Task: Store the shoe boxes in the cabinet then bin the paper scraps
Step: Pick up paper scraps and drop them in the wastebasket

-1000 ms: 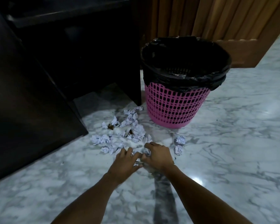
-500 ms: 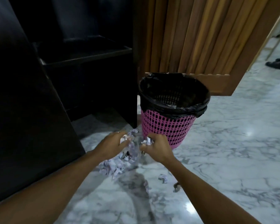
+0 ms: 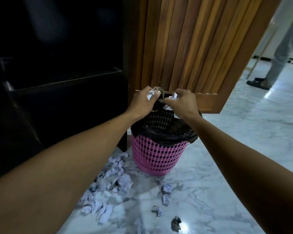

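Both of my hands hover over the open mouth of the pink mesh bin [image 3: 157,157], which has a black liner [image 3: 166,132]. My left hand [image 3: 142,102] grips crumpled white paper scraps [image 3: 150,95] and a bit of clear plastic. My right hand [image 3: 183,103] holds more crumpled paper [image 3: 172,98]. Several paper scraps [image 3: 115,183] still lie on the marble floor to the left of and in front of the bin. The dark cabinet [image 3: 57,81] stands at the left; no shoe boxes can be made out in its dark inside.
A ribbed wooden door [image 3: 201,48] stands behind the bin. Another person's leg and sandalled foot [image 3: 260,83] are at the far right on the marble floor [image 3: 243,132], beside a thin stick. A dark scrap [image 3: 176,223] lies near the bottom.
My hands gathered scraps from the floor, rose with them and now hold them over the bin's mouth. The view tilted upward.
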